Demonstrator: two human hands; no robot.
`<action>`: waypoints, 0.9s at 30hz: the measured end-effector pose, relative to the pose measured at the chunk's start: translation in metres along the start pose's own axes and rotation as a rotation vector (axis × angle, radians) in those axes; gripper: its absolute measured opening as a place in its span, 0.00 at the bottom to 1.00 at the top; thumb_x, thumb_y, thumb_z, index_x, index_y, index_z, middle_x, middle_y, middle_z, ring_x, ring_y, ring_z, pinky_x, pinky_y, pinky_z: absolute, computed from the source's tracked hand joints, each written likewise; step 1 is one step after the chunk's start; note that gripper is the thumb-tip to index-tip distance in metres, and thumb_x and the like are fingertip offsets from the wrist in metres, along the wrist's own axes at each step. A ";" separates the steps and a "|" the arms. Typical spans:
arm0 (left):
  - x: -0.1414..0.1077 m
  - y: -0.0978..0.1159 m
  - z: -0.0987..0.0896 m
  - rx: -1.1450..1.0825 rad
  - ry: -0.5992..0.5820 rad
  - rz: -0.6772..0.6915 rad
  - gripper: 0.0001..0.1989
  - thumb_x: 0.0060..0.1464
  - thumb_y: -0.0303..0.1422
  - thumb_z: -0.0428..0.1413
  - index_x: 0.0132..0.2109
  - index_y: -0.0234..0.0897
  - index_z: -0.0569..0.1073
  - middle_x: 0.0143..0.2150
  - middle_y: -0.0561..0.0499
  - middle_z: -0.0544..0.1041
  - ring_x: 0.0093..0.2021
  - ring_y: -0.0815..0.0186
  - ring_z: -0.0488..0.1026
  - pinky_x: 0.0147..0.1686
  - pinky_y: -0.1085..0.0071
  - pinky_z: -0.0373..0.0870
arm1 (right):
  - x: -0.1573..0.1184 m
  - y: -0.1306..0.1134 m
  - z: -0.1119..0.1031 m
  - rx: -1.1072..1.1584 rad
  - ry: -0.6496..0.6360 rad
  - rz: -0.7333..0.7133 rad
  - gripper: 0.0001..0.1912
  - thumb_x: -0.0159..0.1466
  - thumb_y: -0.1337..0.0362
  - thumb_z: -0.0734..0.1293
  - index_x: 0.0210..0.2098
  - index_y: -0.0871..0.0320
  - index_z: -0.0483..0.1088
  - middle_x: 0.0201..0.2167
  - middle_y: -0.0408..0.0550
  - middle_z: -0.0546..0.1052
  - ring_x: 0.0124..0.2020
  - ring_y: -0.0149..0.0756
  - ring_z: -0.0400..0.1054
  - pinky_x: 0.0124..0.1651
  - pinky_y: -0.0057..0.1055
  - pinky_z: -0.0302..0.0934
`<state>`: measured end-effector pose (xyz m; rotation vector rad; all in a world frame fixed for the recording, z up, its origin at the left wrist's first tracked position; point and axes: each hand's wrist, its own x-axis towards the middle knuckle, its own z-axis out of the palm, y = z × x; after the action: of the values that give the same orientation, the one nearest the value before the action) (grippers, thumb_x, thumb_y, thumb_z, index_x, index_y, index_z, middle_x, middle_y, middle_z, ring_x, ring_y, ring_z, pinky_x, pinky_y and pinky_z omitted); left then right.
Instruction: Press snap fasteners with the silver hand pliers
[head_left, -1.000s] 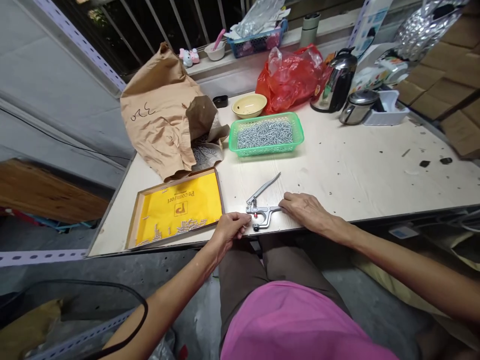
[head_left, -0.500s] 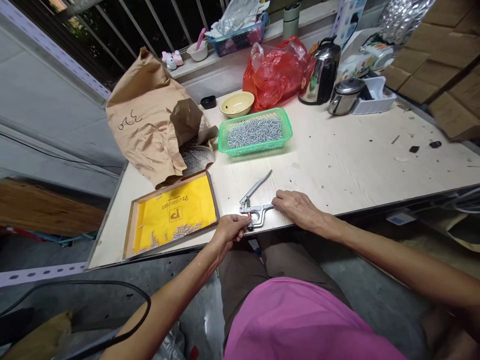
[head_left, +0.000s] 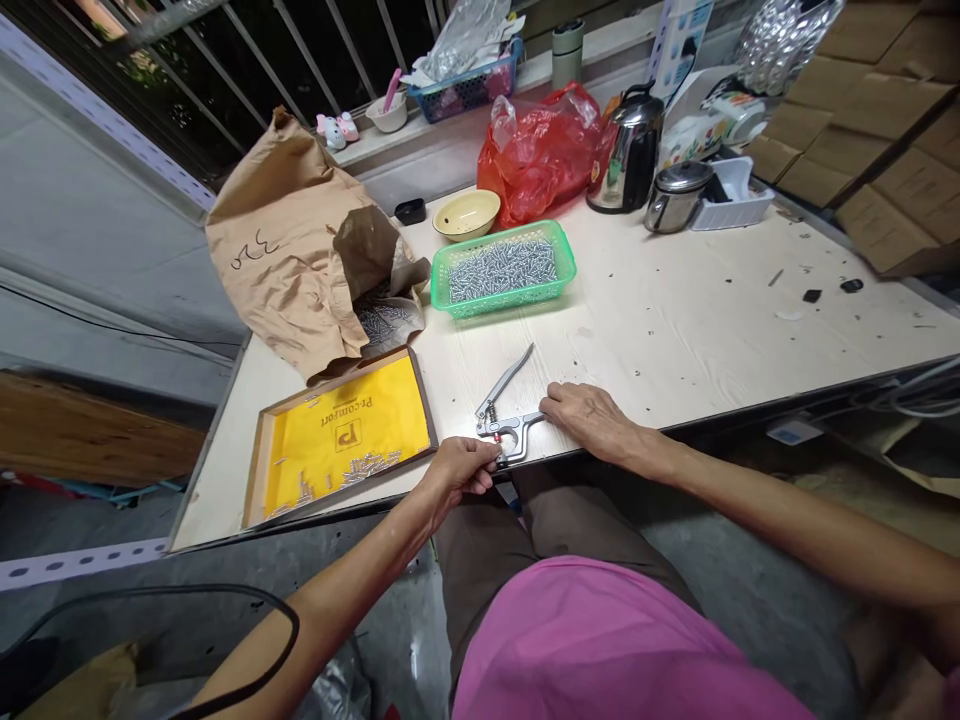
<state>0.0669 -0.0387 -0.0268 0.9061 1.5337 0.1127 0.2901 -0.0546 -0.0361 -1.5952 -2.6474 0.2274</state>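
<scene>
The left part of the desk is being taken up by a shallow brown cardboard tray, lined with a printed yellow sheet on which small silvery metal pins are being held. Behind it, space is being filled by a large, crumpled brown paper bag, with similar pieces being shown at its torn mouth. The back is being crowded by a cream oval bowl, a glossy, wrinkled red plastic bag and a polished steel kettle. A perforated green plastic basket is being filled with slim metal pins.

Near the front edge, a silver-grey metal plier-like tool is being kept on the desk, its curved lever being splayed from its C-shaped body. Its handle end is being pinched by the right hand. At its opening, the fingertips of the left hand are being pressed together; what is being pinched there cannot be told.

The tool's dark lower end, bare a second ago, is now being largely covered by those fingertips, while the handle is still being gripped.
</scene>
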 end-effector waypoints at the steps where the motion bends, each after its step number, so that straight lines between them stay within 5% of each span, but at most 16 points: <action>1: 0.000 0.001 0.000 0.004 -0.004 -0.002 0.16 0.46 0.39 0.62 0.24 0.32 0.68 0.13 0.56 0.68 0.11 0.75 0.63 0.13 0.80 0.58 | 0.000 0.000 -0.002 0.012 -0.013 0.002 0.09 0.65 0.72 0.57 0.38 0.59 0.69 0.38 0.51 0.70 0.34 0.35 0.62 0.34 0.32 0.49; 6: 0.001 0.005 -0.002 0.013 -0.034 0.007 0.15 0.43 0.38 0.64 0.24 0.31 0.69 0.15 0.56 0.69 0.12 0.76 0.63 0.13 0.80 0.58 | 0.012 0.015 -0.012 0.082 0.000 -0.066 0.14 0.65 0.58 0.62 0.45 0.59 0.69 0.49 0.57 0.68 0.47 0.43 0.60 0.44 0.36 0.55; 9: 0.001 0.007 -0.002 0.025 -0.035 -0.003 0.15 0.43 0.37 0.64 0.24 0.31 0.69 0.15 0.56 0.69 0.12 0.76 0.63 0.14 0.79 0.58 | 0.035 0.033 -0.014 0.062 0.008 -0.130 0.37 0.56 0.47 0.68 0.59 0.59 0.59 0.63 0.62 0.55 0.59 0.55 0.50 0.52 0.46 0.53; 12: -0.001 0.009 -0.001 0.024 -0.010 -0.025 0.14 0.43 0.37 0.64 0.25 0.31 0.69 0.15 0.57 0.69 0.12 0.75 0.64 0.14 0.79 0.58 | 0.059 0.045 -0.015 0.050 -0.128 -0.182 0.51 0.47 0.41 0.71 0.62 0.61 0.54 0.63 0.64 0.54 0.63 0.59 0.44 0.56 0.49 0.50; 21: 0.000 0.007 0.000 0.021 0.009 -0.021 0.14 0.45 0.37 0.64 0.27 0.30 0.70 0.15 0.57 0.69 0.12 0.75 0.64 0.14 0.79 0.59 | 0.069 0.036 -0.014 -0.053 -0.159 -0.215 0.50 0.44 0.44 0.73 0.59 0.65 0.57 0.53 0.61 0.66 0.54 0.54 0.55 0.57 0.55 0.45; 27: 0.000 0.004 -0.001 0.006 0.000 -0.014 0.15 0.44 0.38 0.64 0.27 0.30 0.71 0.15 0.56 0.69 0.13 0.75 0.64 0.14 0.79 0.59 | 0.059 0.031 -0.017 -0.075 -0.168 -0.158 0.35 0.50 0.47 0.71 0.50 0.64 0.65 0.46 0.58 0.70 0.49 0.51 0.59 0.52 0.49 0.49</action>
<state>0.0677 -0.0357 -0.0248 0.9001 1.5410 0.0975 0.2914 0.0129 -0.0266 -1.4354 -2.9253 0.2693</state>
